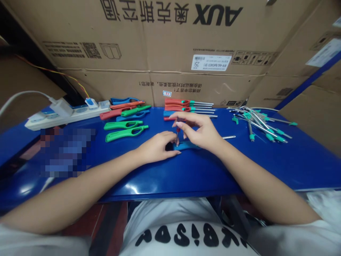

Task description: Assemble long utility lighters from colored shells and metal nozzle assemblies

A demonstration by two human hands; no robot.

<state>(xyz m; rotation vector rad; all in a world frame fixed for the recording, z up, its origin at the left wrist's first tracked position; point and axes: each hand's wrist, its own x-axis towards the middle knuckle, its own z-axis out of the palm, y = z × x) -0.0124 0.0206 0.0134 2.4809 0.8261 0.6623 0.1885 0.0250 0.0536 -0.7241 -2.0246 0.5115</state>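
Note:
My left hand (157, 145) rests on the blue table (186, 170), fingers curled over the end of a blue lighter body (186, 145) that lies flat. My right hand (198, 129) pinches a thin red-topped pin (177, 133) upright over that blue body. A metal tube (229, 137) sticks out to the right from behind my right hand.
Green, red and blue lighter shells (125, 119) lie at the back left. Assembled red lighters with metal tubes (186, 106) sit behind my hands. A heap of metal tubes with teal ends (259, 124) lies at the right. A power strip (64, 112) is far left. Cardboard boxes (170, 53) wall the back.

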